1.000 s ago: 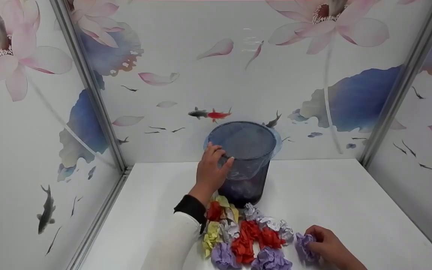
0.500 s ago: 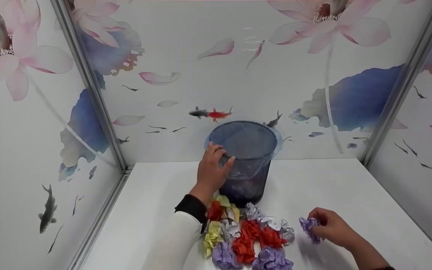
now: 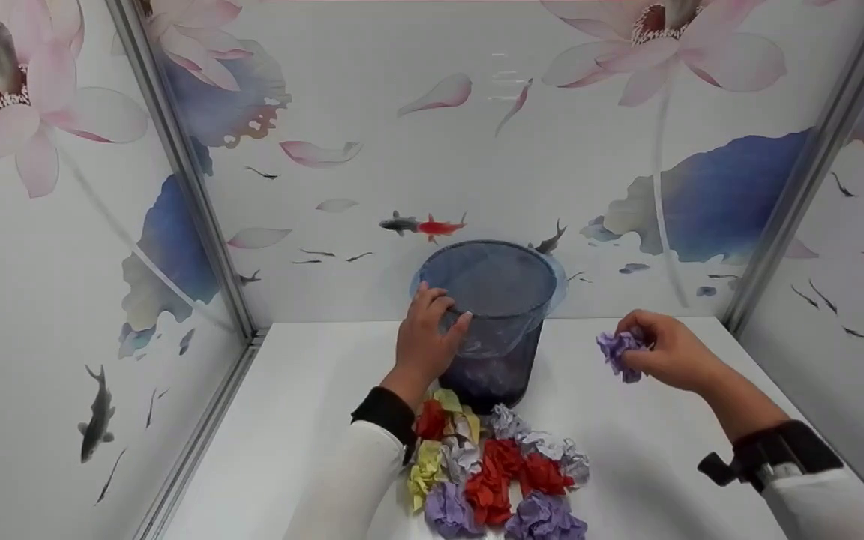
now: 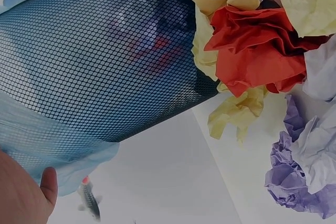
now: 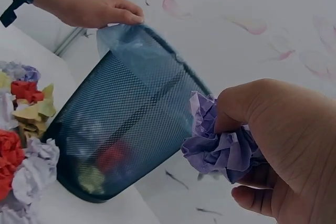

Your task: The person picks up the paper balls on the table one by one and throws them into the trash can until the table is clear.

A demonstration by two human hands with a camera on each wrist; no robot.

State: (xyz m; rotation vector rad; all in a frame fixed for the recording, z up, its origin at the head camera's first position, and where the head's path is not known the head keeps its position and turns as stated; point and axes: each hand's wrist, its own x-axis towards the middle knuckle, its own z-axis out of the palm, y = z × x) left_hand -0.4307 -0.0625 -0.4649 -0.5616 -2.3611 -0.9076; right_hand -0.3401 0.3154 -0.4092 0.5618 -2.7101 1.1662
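Observation:
A black mesh wastebasket [image 3: 490,379] stands upright at the back of the table, lined with a thin blue plastic bag [image 3: 488,337] folded over its rim. My left hand [image 3: 424,337] holds the near left rim, fingers over the edge and thumb on the outside. To the right of the basket, my right hand [image 3: 672,352] pinches a crumpled purple paper ball [image 3: 616,356] above the table. The right wrist view shows this paper ball [image 5: 223,148] between thumb and fingers, overlapping the basket's side. Red and yellow crumpled paper [image 5: 111,156] shows through the mesh inside the basket.
Several crumpled paper balls lie heaped in front of the basket: red [image 3: 503,465], yellow [image 3: 426,472], purple [image 3: 544,517] and pale lilac [image 3: 508,422]. Printed panels [image 3: 342,90] with metal frame posts [image 3: 184,172] enclose the white table [image 3: 312,375] at the back and sides.
My right hand has lifted the purple paper ball from beside the heap and carried it away from me, to about the basket's height. My left hand has stayed on the rim.

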